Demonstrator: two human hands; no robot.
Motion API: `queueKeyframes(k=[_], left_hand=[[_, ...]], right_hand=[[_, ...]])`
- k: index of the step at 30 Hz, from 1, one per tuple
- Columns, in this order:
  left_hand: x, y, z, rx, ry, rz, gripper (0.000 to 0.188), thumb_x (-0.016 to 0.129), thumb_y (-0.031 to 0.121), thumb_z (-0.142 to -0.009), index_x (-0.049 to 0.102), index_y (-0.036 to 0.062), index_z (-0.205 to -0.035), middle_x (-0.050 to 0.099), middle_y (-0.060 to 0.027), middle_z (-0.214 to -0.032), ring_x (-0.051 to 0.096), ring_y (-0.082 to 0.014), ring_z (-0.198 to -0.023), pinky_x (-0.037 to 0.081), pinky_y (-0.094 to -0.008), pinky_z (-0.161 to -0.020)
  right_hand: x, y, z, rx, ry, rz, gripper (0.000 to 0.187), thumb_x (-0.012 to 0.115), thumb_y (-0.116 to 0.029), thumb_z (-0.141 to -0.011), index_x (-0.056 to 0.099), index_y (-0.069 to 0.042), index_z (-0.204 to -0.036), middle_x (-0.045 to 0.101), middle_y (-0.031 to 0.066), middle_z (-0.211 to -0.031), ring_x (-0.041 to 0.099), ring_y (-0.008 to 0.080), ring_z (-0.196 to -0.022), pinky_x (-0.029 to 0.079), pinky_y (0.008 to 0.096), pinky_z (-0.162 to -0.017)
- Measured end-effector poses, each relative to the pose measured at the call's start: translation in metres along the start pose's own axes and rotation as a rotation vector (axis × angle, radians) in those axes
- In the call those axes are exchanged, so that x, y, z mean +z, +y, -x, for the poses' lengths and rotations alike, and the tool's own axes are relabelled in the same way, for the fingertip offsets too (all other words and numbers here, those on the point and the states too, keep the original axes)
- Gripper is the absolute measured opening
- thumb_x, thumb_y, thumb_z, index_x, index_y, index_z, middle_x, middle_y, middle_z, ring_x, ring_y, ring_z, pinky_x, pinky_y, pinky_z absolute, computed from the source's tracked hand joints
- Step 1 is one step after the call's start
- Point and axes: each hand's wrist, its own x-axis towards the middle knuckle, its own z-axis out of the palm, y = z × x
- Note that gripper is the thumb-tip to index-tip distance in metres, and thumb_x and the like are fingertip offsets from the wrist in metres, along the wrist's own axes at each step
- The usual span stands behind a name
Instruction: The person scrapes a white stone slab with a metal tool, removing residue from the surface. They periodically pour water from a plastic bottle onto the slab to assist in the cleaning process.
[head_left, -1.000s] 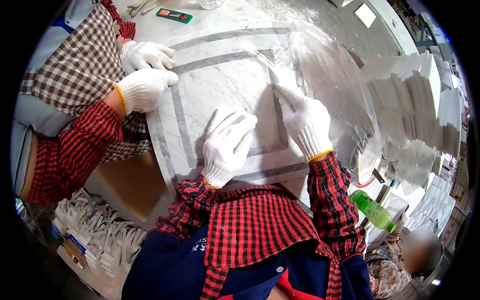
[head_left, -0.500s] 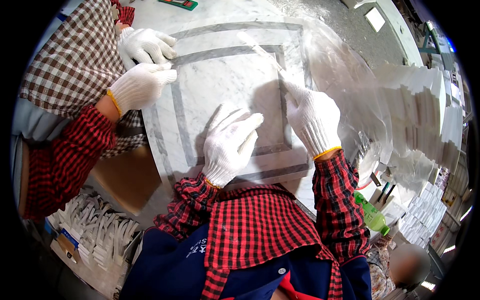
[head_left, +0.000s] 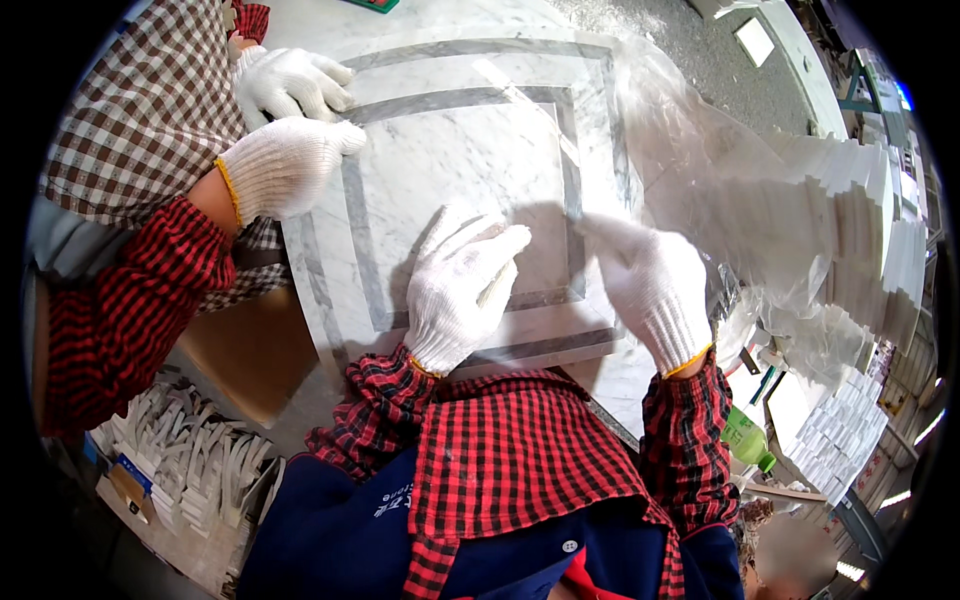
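A pale marble panel [head_left: 470, 150] with grey inlaid bands lies flat on the counter [head_left: 460, 18], directly in front of the person. The gloved left hand [head_left: 462, 285] is over its near part, fingers loosely bent and slightly apart, with nothing visible between them; whether they bear on the stone I cannot tell. The gloved right hand [head_left: 655, 285] is at the panel's right side, its fingertips blurred near the grey band; they seem drawn together, but I cannot tell whether they pinch anything. A thin white strip [head_left: 525, 110] lies slantwise across the upper right of the inlay, just beyond those fingers and apart from them. A co-worker's two gloved hands [head_left: 290, 165] are at the left edge. The panel looks heavy, stiff and smooth, likely slippery under knit gloves and easily chipped at corners and inlay joints; it would best be taken from beneath at opposite edges, by two people, not by one corner. The strip looks light, and is best picked up by an end; its material is unclear. To the right, a clear plastic sheet [head_left: 690, 140], soft and crumpled, borders the panel, with a stack of white slabs [head_left: 860, 215] beyond it.
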Motion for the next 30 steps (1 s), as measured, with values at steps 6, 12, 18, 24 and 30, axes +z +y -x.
queueKeyframes(k=[6,12,18,24,30], left_hand=[[-0.001,0.002,-0.002,-0.013,0.009,0.026,0.035,0.077,-0.007,-0.080,0.076,0.0012,-0.114,0.076,-0.0172,-0.105,0.069,-0.0367,-0.094,0.056,-0.0441,-0.083],[0.001,0.002,0.000,-0.035,0.001,0.000,0.032,0.078,-0.006,-0.080,0.077,0.0013,-0.111,0.076,-0.0171,-0.105,0.070,-0.0367,-0.095,0.056,-0.0456,-0.087],[0.000,0.005,0.001,-0.066,-0.010,0.001,0.032,0.078,-0.005,-0.080,0.077,0.0020,-0.111,0.077,-0.0169,-0.105,0.072,-0.0367,-0.096,0.054,-0.0482,-0.091],[0.003,0.004,0.002,-0.039,0.020,0.009,0.034,0.078,-0.005,-0.079,0.077,0.0020,-0.112,0.076,-0.0186,-0.104,0.070,-0.0387,-0.094,0.055,-0.0482,-0.088],[0.000,0.009,-0.002,-0.044,0.025,0.035,0.037,0.078,-0.007,-0.076,0.076,0.0014,-0.112,0.074,-0.0191,-0.104,0.068,-0.0386,-0.091,0.055,-0.0475,-0.084]], right_hand=[[0.008,0.006,-0.052,0.025,0.186,-0.069,0.028,0.065,-0.021,-0.100,0.079,-0.016,-0.124,0.078,0.0179,-0.102,0.077,0.0370,-0.093,0.060,0.0401,-0.081],[0.013,0.000,-0.087,0.046,0.197,-0.024,0.032,0.065,-0.024,-0.099,0.078,-0.019,-0.127,0.077,0.0186,-0.104,0.076,0.0391,-0.095,0.060,0.0433,-0.084],[0.010,-0.004,-0.098,0.022,0.173,-0.002,0.031,0.066,-0.024,-0.099,0.078,-0.021,-0.128,0.077,0.0197,-0.101,0.075,0.0405,-0.093,0.060,0.0450,-0.082],[0.012,0.000,-0.106,-0.012,0.179,0.109,0.032,0.066,-0.026,-0.100,0.078,-0.023,-0.129,0.077,0.0199,-0.099,0.075,0.0409,-0.091,0.060,0.0472,-0.080],[0.011,0.002,-0.107,-0.013,0.169,0.102,0.031,0.065,-0.027,-0.100,0.078,-0.025,-0.129,0.077,0.0191,-0.098,0.075,0.0416,-0.091,0.060,0.0477,-0.079]])
